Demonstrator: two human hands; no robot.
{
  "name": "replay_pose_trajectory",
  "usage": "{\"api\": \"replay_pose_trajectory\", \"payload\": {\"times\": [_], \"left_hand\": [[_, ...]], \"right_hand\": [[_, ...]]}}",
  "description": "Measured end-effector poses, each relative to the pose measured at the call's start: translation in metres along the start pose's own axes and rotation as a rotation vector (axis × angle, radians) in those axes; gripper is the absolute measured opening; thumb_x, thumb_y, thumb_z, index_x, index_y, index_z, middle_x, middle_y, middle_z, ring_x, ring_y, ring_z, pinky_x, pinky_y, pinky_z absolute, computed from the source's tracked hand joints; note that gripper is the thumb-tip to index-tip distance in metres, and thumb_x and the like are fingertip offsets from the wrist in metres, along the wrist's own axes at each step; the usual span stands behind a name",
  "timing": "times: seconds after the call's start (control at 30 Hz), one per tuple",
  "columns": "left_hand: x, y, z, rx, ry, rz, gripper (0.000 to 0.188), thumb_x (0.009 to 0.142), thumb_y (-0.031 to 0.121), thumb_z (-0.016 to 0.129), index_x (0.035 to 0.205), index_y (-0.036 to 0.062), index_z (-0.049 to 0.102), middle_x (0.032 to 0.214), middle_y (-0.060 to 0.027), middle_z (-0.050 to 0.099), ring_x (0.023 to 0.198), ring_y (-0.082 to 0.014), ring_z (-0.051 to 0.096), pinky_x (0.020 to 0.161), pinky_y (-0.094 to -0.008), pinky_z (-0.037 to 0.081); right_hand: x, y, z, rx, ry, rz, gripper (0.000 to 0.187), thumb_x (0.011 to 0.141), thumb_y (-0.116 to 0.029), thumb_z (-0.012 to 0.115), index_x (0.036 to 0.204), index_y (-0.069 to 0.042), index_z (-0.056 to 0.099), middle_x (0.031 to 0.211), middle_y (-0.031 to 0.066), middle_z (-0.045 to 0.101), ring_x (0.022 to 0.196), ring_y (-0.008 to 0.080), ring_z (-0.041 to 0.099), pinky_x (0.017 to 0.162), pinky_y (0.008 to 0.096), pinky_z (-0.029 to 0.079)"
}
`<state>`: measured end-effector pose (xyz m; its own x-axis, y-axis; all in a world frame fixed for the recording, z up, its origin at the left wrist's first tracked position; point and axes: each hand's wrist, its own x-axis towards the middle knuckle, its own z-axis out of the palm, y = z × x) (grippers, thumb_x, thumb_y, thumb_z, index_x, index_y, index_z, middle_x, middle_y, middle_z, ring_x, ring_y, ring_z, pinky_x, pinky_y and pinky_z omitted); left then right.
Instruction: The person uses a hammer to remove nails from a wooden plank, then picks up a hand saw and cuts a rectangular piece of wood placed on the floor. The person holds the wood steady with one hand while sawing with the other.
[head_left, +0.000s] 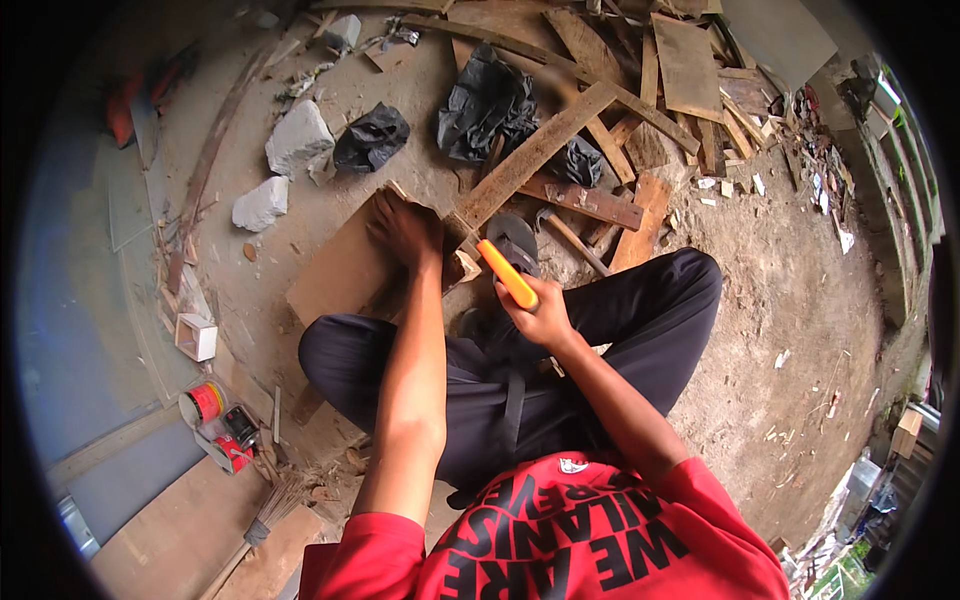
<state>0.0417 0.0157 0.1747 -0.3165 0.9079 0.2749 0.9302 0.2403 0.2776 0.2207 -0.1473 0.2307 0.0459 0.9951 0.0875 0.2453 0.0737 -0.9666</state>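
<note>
Brown board [335,262] is touched by left hand [408,232]; grip or flat press can't be told. If loosely held, it could shift. Long plank's [540,155] near end is close by. Orange handle [508,275], near sandalled foot [514,238], is gripped by right hand [541,314]; foot could be hit if tool skids.

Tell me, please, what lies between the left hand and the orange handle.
The head view shows a piece of wood between the left hand and the orange handle.
</note>
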Motion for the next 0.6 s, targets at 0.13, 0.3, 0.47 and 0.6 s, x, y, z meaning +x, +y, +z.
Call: {"api": "replay_pose_trajectory", "payload": {"times": [0.13, 0.3, 0.47, 0.6], "left_hand": [[0.003, -0.012, 0.009, -0.157, 0.175, 0.036, 0.031, 0.099, 0.023, 0.051, 0.125, 0.0092, 0.063, 0.133, -0.014, 0.062, 0.128, -0.0313, 0.056, 0.111, -0.0569, 0.035], [-0.002, -0.011, -0.006, -0.725, -0.06, 0.133, 0.038, 0.099, 0.039, 0.058, 0.102, 0.0046, 0.072, 0.116, -0.0164, 0.069, 0.116, -0.0329, 0.062, 0.104, -0.0453, 0.043], [-0.016, -0.008, -0.007, -0.524, -0.155, 0.316, 0.041, 0.097, 0.043, 0.066, 0.1, 0.0028, 0.075, 0.105, -0.0123, 0.073, 0.104, -0.0242, 0.067, 0.09, -0.0362, 0.051], [0.006, -0.027, 0.003, -1.038, -0.042, -0.045, 0.043, 0.1, 0.044, 0.062, 0.098, 0.0039, 0.076, 0.096, -0.0076, 0.075, 0.091, -0.0117, 0.065, 0.084, -0.0286, 0.05]], "right_hand": [[-0.035, -0.032, -0.016, 0.118, 0.162, -0.026, 0.017, 0.092, -0.011, 0.072, 0.08, -0.002, 0.065, 0.058, 0.0088, 0.056, 0.049, 0.017, 0.058, 0.051, 0.0326, 0.043], [-0.069, 0.005, -0.063, 0.038, 0.313, 0.035, 0.022, 0.095, -0.014, 0.071, 0.081, 0.001, 0.062, 0.06, 0.0037, 0.056, 0.054, 0.0088, 0.05, 0.052, 0.0292, 0.042], [-0.072, 0.019, -0.072, 0.013, 0.424, 0.131, 0.025, 0.096, -0.017, 0.07, 0.082, 0.002, 0.061, 0.059, 0.0011, 0.053, 0.055, 0.0067, 0.048, 0.052, 0.0288, 0.04], [-0.069, 0.018, -0.065, 0.04, 0.425, 0.083, 0.024, 0.096, -0.016, 0.07, 0.084, 0.003, 0.061, 0.059, 0.0015, 0.053, 0.056, 0.0068, 0.048, 0.052, 0.0287, 0.04]]}}
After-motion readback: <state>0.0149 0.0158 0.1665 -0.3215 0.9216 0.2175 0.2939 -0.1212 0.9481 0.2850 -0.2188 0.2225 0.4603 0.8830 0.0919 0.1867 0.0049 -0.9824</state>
